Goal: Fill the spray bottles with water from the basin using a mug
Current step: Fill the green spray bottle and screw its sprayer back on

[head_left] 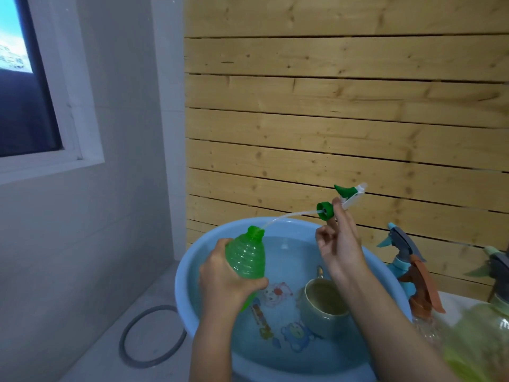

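The green bottle (246, 256) is held over the left side of the basin (190, 260), neck pointing up and far, cap off. The left hand (224, 282) is wrapped around its lower half. The right hand (340, 245) pinches the sprayer (341, 201) up above the far rim of the basin, thumb and first fingers on the green collar, other fingers loosely curled. The sprayer's thin tube (289, 216) arcs back down to the bottle, tip right at the mouth, can't tell if it's fully out.

The basin is blue, full of water, with cartoon prints on the bottom. The mug (323, 304) sits in the water on the right side, tilted, partly behind the right forearm.

Right of the basin there are more spray bottles: one with a blue and orange trigger head (410, 260) just beside the rim, and a blurry pale green one (490, 323) at the right edge. Wood slat wall (330, 106) behind everything, window (24, 100) far left, and a grey ring (150, 336) on the floor left of the basin.
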